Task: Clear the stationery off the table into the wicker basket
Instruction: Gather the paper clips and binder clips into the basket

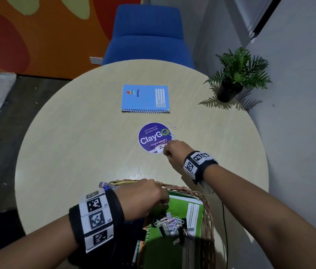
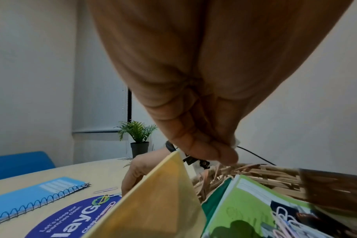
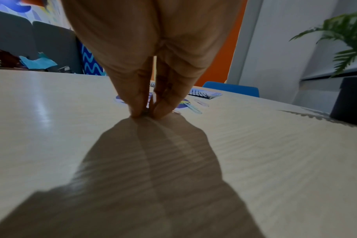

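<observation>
The wicker basket [image 1: 207, 210] [image 2: 265, 175] at the table's near edge holds a green notebook [image 1: 184, 208], a yellow pad [image 2: 159, 201] and several paper clips [image 1: 169, 222]. My left hand [image 1: 161, 202] [image 2: 220, 154] hovers over its far rim, thumb and fingers pressed together with nothing visible between them. My right hand [image 1: 166, 152] [image 3: 146, 112] has its fingertips down on the table beside the purple ClayGo sticker [image 1: 151, 137], pinching a small, mostly hidden paper clip. Loose clips [image 1: 171, 125] [image 3: 202, 103] lie by the sticker. A blue spiral notebook [image 1: 145, 99] lies beyond.
A potted plant [image 1: 231, 88] stands at the round table's [image 1: 75, 142] far right edge, close to the wall. A blue chair [image 1: 147, 35] sits behind the table. A black cable [image 1: 224, 220] runs along the right side of the basket.
</observation>
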The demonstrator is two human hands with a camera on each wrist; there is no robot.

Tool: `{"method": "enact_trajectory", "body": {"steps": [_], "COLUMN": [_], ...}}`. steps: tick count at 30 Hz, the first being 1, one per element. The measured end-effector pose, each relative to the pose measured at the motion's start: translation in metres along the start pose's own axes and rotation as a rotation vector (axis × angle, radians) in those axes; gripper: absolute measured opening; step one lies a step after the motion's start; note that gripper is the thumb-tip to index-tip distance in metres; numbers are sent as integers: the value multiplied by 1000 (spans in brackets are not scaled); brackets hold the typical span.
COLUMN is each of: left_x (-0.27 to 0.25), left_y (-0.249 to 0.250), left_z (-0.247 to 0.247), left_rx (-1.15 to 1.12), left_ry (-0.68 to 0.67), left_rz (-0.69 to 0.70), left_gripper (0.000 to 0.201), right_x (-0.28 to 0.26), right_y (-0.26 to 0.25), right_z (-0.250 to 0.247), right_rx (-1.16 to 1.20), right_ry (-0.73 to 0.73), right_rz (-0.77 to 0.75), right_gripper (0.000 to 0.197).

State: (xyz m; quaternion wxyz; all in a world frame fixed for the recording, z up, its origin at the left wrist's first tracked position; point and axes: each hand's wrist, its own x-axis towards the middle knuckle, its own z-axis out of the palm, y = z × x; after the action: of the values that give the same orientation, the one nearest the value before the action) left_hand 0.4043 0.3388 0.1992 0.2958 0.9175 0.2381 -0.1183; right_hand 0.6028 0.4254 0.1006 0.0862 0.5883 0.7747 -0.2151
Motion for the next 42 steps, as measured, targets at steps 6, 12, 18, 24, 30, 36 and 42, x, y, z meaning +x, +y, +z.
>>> {"method": "enact_trajectory", "body": {"steps": [6, 12, 18, 24, 30, 36, 42], "left_x": [-5, -6, 29, 98, 148, 160, 141], "left_y": [-11, -42, -100, -128, -130, -120, -126], "left_z": [-14, -52, -70, -59, -40, -42, -52], "left_rx": [-99, -164, -99, -122, -115, 47, 161], "left_ry": [87, 317, 284, 184, 163, -133, -167], "left_rz": [17, -180, -407, -598, -624, -630, -548], "left_gripper": [25, 25, 21, 17, 18, 11, 24], "right_x": [-18, -92, -123, -45, 8, 15, -12], "right_y": [-1, -20, -21, 23, 21, 16, 25], "right_z": [-16, -59, -57, -42, -19, -2, -6], "right_rx": [228, 481, 490, 586, 410, 300, 317], "right_ry": [-10, -38, -196, 108, 114, 77, -4], "right_rz": [81, -65, -129, 155, 316, 324, 365], "right_gripper": [15, 19, 23, 11, 8, 10, 6]}}
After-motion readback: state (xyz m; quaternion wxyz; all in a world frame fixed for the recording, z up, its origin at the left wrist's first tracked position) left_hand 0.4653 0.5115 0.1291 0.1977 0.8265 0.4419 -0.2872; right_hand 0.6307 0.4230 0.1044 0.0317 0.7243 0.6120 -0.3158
